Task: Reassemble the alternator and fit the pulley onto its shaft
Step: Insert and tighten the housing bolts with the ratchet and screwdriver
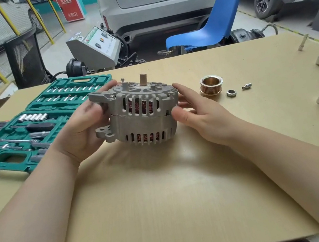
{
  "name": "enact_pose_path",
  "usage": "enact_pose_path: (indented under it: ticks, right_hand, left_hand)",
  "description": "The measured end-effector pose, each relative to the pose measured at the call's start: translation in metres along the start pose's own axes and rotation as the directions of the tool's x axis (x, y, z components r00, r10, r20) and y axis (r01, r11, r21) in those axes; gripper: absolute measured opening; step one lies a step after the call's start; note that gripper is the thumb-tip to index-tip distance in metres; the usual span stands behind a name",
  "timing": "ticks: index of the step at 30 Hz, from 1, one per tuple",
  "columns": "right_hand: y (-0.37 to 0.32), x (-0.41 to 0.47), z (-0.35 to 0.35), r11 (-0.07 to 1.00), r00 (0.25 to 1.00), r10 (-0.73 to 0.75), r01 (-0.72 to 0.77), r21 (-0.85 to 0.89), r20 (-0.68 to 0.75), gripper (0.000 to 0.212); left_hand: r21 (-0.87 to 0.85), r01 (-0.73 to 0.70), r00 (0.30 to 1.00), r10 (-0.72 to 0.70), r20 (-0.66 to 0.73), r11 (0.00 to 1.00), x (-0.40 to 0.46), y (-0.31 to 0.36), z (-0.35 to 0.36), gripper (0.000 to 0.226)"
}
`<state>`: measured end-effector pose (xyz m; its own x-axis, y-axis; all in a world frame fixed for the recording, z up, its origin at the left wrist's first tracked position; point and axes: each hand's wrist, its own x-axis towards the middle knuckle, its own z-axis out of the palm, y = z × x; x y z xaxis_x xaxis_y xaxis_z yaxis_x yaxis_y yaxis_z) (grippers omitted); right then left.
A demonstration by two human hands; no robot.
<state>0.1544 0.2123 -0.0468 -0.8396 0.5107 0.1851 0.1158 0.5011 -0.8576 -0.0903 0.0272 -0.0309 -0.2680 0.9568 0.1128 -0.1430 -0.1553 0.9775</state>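
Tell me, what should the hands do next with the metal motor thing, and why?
Probably the right hand should let go and pick up the pulley. The alternator looks closed up, its shaft stands bare, and the left hand already grips the housing.

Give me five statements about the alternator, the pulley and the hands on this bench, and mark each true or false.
1. The pulley is already fitted on the shaft. False: it lies on the table, to the right of the alternator.
2. The left hand grips the alternator's left side. True.
3. The right hand holds the nut. False: it rests with straight fingers against the alternator; the nut lies on the table.
4. The shaft points upward, bare. True.
5. The socket set case is closed. False: it lies open, left of the alternator.
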Motion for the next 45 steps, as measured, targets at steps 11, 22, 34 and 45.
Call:
enact_pose_path:
  ticks: [11, 22, 34, 45]
  right_hand:
    - [-0.039, -0.026, 0.053, 0.901, 0.982, 0.127, -0.054, 0.431, -0.143, 0.038]
    - [-0.029, 0.016, 0.035, 0.913, 0.98, 0.124, -0.052, 0.405, -0.153, 0.039]
    - [-0.062, -0.002, 0.081, 0.914, 0.885, 0.214, -0.032, 0.405, -0.414, 0.057]
    - [-0.037, 0.003, 0.074, 0.963, 0.917, 0.071, 0.04, 0.267, -0.393, 0.082]
  left_hand:
    - [-0.244, 0.06, 0.942, -0.136, -0.306, 0.968, 0.009, 0.001, 0.034, 0.079]
    - [0.016, -0.067, 0.807, 0.064, -0.587, 0.998, 0.006, -0.015, 0.046, 0.044]
    - [-0.072, -0.069, 0.763, 0.006, -0.647, 0.995, 0.032, -0.02, 0.026, 0.019]
    - [-0.108, -0.115, 0.759, 0.017, -0.651, 0.987, 0.029, -0.021, 0.008, 0.019]
